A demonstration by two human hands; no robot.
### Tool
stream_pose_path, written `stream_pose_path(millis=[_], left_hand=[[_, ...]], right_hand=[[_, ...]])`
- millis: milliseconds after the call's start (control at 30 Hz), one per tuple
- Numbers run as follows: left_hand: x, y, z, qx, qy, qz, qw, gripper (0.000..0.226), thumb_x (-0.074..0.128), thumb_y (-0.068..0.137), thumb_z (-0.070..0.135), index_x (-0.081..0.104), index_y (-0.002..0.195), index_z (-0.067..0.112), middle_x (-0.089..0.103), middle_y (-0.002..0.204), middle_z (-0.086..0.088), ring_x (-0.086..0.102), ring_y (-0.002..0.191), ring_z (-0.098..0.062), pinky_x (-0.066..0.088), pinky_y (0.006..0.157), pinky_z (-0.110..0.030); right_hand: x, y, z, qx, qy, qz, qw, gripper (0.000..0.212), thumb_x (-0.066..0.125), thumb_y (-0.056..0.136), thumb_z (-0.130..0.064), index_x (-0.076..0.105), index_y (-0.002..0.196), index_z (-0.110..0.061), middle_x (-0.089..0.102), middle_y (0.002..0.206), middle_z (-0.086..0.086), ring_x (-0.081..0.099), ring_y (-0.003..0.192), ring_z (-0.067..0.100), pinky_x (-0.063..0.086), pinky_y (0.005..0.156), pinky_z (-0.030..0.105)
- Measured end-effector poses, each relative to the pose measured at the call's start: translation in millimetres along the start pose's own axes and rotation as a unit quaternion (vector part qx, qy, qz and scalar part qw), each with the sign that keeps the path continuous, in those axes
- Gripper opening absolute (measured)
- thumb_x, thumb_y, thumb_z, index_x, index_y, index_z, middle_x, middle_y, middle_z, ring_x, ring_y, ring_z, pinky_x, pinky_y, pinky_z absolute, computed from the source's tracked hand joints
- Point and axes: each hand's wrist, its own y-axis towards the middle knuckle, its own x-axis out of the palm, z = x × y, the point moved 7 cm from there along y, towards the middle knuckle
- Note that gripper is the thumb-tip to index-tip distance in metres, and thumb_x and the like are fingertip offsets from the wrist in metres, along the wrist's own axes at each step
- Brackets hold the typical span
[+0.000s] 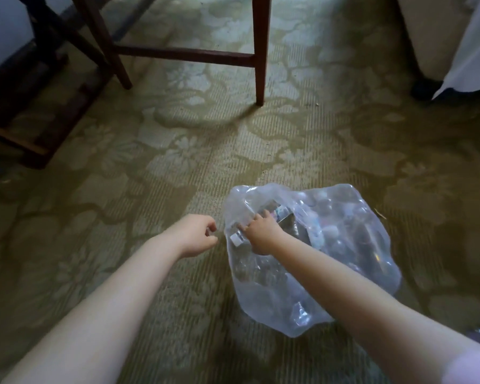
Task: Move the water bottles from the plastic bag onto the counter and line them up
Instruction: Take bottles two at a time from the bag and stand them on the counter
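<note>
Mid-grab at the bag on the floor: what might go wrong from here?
The right hand grips the clear water bottle with a white cap by its cap end; it may snag on the thin clear plastic bag and drag it along.
The left hand is curled beside the bag's mouth; whether it holds the edge is unclear, so the bag may lift too.
Dark wooden chair legs stand ahead; rising could bump them.

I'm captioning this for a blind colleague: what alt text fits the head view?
A person's right hand grips a white-capped water bottle in a clear plastic bag of bottles lying on patterned green carpet. The left hand, fingers curled, hovers at the bag's left edge; wooden chair legs stand beyond.
</note>
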Motion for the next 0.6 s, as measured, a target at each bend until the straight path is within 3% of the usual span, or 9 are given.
stream_pose_path(millis=[133,200,233,367,467,600], left_hand=[[2,-7,-9,-0.015,0.028,-0.005,0.999,0.039,0.056,0.090,0.030,0.056,0.125,0.015,0.062,0.122,-0.006,0.059,0.110,-0.023,0.048,0.096,-0.036],[3,-9,-6,-0.008,0.025,-0.005,1.000,0.040,0.058,0.089,0.030,0.056,0.126,0.016,0.061,0.121,-0.006,0.059,0.110,-0.022,0.049,0.096,-0.036],[3,-9,-5,-0.004,0.023,-0.004,1.000,0.040,0.059,0.089,0.030,0.056,0.126,0.016,0.061,0.121,-0.005,0.059,0.109,-0.021,0.049,0.096,-0.036],[-5,-7,-6,0.008,0.005,0.015,1.000,0.044,0.067,0.085,0.029,0.056,0.126,0.018,0.060,0.122,-0.002,0.058,0.109,-0.018,0.048,0.094,-0.031],[-11,-7,-8,0.018,-0.012,0.023,1.000,0.048,0.073,0.080,0.028,0.057,0.124,0.018,0.060,0.121,0.000,0.057,0.104,-0.015,0.046,0.090,-0.026],[-18,-14,-9,0.031,-0.034,0.030,0.998,0.049,0.078,0.074,0.024,0.060,0.119,0.019,0.061,0.120,0.001,0.057,0.106,-0.013,0.045,0.091,-0.025]], right_hand=[[4,4,-11,-0.046,-0.071,0.063,0.994,0.048,0.065,0.082,-0.028,0.053,0.129,-0.029,0.049,0.138,0.004,0.043,0.127,0.029,0.038,0.101,0.044],[2,-6,-19,-0.081,-0.091,0.058,0.991,0.046,0.079,0.067,-0.035,0.067,0.110,-0.034,0.058,0.128,0.001,0.057,0.112,0.025,0.047,0.087,0.038],[-7,-14,-20,-0.084,-0.085,0.095,0.988,0.044,0.084,0.058,-0.037,0.072,0.100,-0.034,0.064,0.118,-0.001,0.062,0.100,0.023,0.050,0.078,0.034],[-26,-39,-15,-0.121,0.022,0.177,0.977,0.037,0.065,0.081,-0.024,0.061,0.117,-0.016,0.057,0.121,0.007,0.058,0.104,0.031,0.050,0.079,0.041],[-48,-65,-2,-0.060,0.130,0.246,0.959,0.039,0.061,0.086,-0.039,0.055,0.114,-0.012,0.058,0.111,0.004,0.061,0.094,0.027,0.046,0.061,0.033],[-66,-98,14,0.033,0.286,0.293,0.912,0.045,0.062,0.081,-0.057,0.049,0.092,-0.015,0.054,0.090,-0.003,0.051,0.072,0.019,0.037,0.059,0.030]])
